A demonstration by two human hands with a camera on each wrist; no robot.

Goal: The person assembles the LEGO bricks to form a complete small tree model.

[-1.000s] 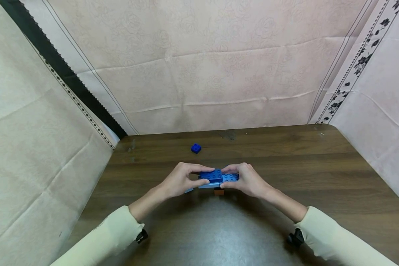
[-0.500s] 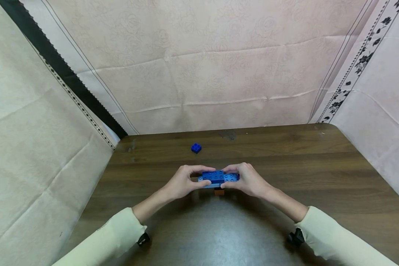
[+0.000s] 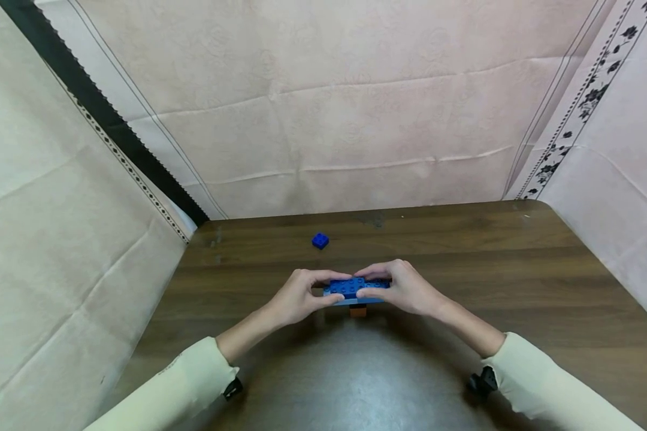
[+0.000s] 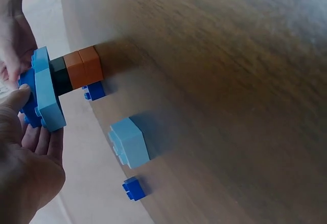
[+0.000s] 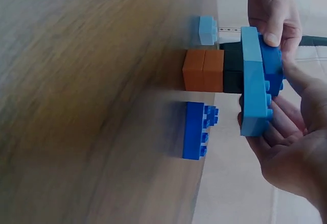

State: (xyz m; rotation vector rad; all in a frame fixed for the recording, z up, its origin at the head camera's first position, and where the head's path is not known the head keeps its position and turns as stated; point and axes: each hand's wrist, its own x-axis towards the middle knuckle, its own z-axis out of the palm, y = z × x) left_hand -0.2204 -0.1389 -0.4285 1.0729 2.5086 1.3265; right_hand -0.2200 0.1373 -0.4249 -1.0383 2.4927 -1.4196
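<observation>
A toy-brick structure stands upright on the table. Its base is orange bricks (image 5: 203, 71), with a dark brick (image 5: 233, 71) above them. Across the top lies a wider light blue layer (image 4: 48, 91), overhanging on both sides. On that layer sits a dark blue brick (image 3: 345, 288), studs up. My left hand (image 3: 299, 296) pinches the left part of the dark blue brick between thumb and fingers. From the other side my right hand (image 3: 404, 290) grips its right end, thumb in front and fingers behind. The fingers of both hands partly hide the light blue layer.
A small dark blue brick (image 3: 320, 240) lies farther back on the wooden table (image 3: 463, 251). Beside the structure, the left wrist view shows a loose light blue brick (image 4: 130, 143); the right wrist view shows a longer dark blue brick (image 5: 193, 131). Pale cloth (image 3: 323, 120) hangs behind the table.
My left hand has shifted slightly right with the dark blue brick, over the light blue layer. My right hand has moved slightly left, its thumb and fingers now at that brick's right end.
</observation>
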